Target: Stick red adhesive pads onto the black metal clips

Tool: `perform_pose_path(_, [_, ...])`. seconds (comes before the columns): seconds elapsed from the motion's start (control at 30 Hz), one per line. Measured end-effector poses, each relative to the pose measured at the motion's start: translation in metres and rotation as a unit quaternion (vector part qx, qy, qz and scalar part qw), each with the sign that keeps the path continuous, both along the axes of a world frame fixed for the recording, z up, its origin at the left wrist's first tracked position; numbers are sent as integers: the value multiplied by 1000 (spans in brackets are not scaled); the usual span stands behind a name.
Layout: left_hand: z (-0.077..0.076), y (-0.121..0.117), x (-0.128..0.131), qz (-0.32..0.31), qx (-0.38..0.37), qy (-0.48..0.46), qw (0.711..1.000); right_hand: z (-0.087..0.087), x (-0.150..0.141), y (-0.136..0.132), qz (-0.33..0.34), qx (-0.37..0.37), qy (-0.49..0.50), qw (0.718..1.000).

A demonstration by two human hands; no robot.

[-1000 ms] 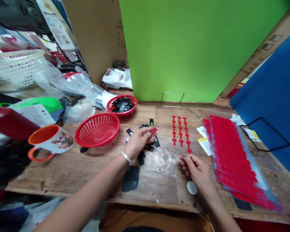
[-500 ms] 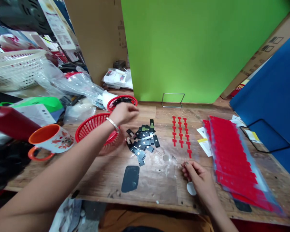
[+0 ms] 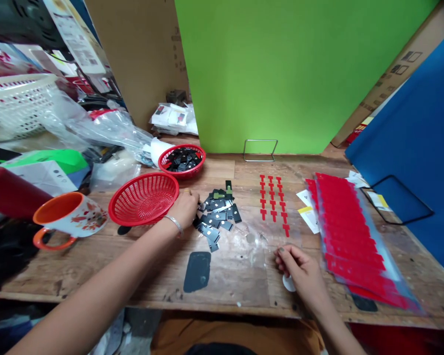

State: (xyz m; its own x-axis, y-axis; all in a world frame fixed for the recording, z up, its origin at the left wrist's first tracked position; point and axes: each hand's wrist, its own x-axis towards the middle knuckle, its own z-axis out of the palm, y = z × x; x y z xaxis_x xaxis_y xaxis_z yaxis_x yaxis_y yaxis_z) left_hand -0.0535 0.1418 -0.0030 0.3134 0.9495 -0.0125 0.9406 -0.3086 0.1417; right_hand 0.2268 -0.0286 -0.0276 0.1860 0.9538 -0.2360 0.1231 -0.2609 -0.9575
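My left hand (image 3: pixel 184 209) is low over the table, at the left edge of a loose pile of flat black pieces (image 3: pixel 218 217), close beside a red plastic basket (image 3: pixel 144 199). Its fingers are curled and partly hidden, so what they grip does not show. My right hand (image 3: pixel 299 268) rests near the front of the table, thumb and fingertips pinched together; anything between them is too small to make out. A white disc (image 3: pixel 288 283) lies under that hand. Beyond it, small red T-shaped pieces (image 3: pixel 272 194) stand in rows on the wood.
A smaller red basket (image 3: pixel 182 160) holds black pieces. An orange-and-white mug (image 3: pixel 72 217) stands left. Clear sheets with red pieces (image 3: pixel 350 231) lie right, beside a black wire stand (image 3: pixel 410 222). A dark flat patch (image 3: pixel 197 272) is in front; a green board (image 3: pixel 281 74) rises behind.
My left hand has dropped from beside the small basket, down and left to the pile's edge. The small basket's black contents are now in view. My right hand keeps its pinch, nearly still.
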Motion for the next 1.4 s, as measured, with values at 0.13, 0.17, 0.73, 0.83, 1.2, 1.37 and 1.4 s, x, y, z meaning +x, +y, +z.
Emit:
perform_pose_path(0.13, [7, -1, 0, -10, -3, 7, 1000, 1, 2, 1, 5, 15, -17, 1000])
perform_pose_path(0.17, [11, -4, 1, -11, 1, 6, 1000, 3, 5, 1, 1, 21, -26, 999])
perform_pose_path(0.73, [-6, -128, 91, -110, 1, -200, 974, 6, -25, 1, 185, 253, -380, 870])
perform_pose_path(0.83, [-11, -127, 91, -102, 3, -206, 973, 2, -23, 2, 204, 276, -422, 839])
perform_pose_path(1.2, [-7, -120, 90, -98, -38, -230, 968, 3, -19, 4, 170, 256, -375, 875])
perform_pose_path(1.37, [2, -104, 102, -44, -134, -382, 914, 8, 25, 30, 15, 157, -331, 930])
perform_pose_path(1.4, [3, -100, 109, -21, -174, -433, 884, 7, 34, 38, 2, 147, -358, 922])
